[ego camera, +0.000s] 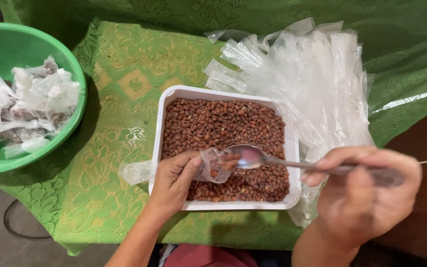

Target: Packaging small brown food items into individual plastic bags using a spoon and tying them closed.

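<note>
Left hand (174, 180) pinches bag (211, 168) (open-mouthed); right hand (366, 193) grips spoon (253, 157).

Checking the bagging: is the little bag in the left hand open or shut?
Open: the left hand holds the bag with its mouth spread at the spoon.

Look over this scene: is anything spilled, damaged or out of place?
Nothing stands out. The brown nuts sit inside the white tray, none on the green cloth. The left hand holds a small clear bag at the spoon, held by the right hand.
</note>
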